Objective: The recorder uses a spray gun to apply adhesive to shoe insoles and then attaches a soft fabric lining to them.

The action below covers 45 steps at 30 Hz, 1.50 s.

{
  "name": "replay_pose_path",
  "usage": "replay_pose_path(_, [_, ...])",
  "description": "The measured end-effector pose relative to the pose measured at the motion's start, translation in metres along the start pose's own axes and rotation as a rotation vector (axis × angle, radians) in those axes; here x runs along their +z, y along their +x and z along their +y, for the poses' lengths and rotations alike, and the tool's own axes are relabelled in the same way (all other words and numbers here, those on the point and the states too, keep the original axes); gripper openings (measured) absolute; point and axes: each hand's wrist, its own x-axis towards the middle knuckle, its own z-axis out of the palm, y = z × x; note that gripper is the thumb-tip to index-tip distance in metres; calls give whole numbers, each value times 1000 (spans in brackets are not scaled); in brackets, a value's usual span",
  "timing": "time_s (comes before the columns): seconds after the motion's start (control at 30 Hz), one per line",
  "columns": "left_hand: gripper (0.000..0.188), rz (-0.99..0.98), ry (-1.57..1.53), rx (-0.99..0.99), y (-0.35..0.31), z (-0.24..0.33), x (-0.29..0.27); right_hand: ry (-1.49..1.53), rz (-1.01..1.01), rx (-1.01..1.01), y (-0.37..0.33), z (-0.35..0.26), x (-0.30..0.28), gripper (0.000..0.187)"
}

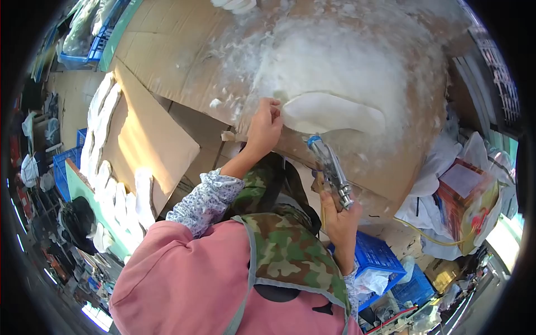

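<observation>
A white insole lies over the cardboard in front of me, its left end at the fingertips of my left hand. Those fingers are pinched together on that end. In my right hand is a metal spray gun with a blue ring at its nozzle. The nozzle points up toward the insole's near edge, a small gap away. My right fingers wrap round the gun's handle, and part of the grip is hidden behind them.
White fluffy residue coats the cardboard sheet. More white insoles line a second cardboard piece at left. Blue crates stand at lower right, near plastic bags and a yellow hose.
</observation>
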Motion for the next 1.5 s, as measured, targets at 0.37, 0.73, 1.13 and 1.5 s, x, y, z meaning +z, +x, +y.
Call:
replay_pose_path(0.37, [34,3,-106,-40,2,-10,3,-51,41,-54,11,-10,18,29])
replay_pose_path(0.73, [32,-30,-140,-78,4,1,5,-71,144,15,18,-8,0,28])
replay_pose_path(1.13, [28,-33,-279,-111,5,9,15,-126,237,22,26,11,-31,29])
replay_pose_path(1.5, [29,-43,-281,-84,8,1,16,-108,330,-10,31,17,-46,22])
